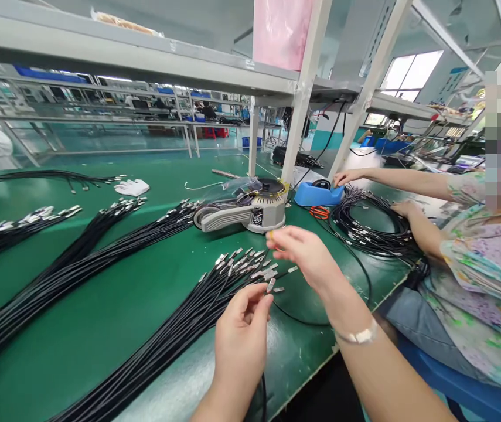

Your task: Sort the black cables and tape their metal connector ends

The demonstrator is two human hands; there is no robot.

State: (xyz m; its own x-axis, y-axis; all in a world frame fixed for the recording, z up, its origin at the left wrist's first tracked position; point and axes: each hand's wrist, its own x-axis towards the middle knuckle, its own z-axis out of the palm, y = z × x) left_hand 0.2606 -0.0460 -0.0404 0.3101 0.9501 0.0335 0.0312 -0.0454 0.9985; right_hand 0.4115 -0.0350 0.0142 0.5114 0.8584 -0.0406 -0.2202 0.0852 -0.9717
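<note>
My left hand (242,325) pinches the silver connector (271,285) of a black cable between thumb and forefinger. Just above and to the right, my right hand (305,255) has its fingertips closed on a small piece of yellow tape (270,235), partly hidden by the fingers. Beyond that hand stands a grey round tape dispenser (272,215). Under and beside my left hand lies a bundle of black cables (188,319), its silver connector ends pointing toward the dispenser.
More cable bundles (87,261) lie on the green table (101,351) at left, near a white glove (132,187). At right a co-worker's hands (404,210) are by a coil of cables (355,225) and a blue tape holder (318,194). Orange-handled scissors (319,213) lie nearby. A shelf post (300,117) rises behind.
</note>
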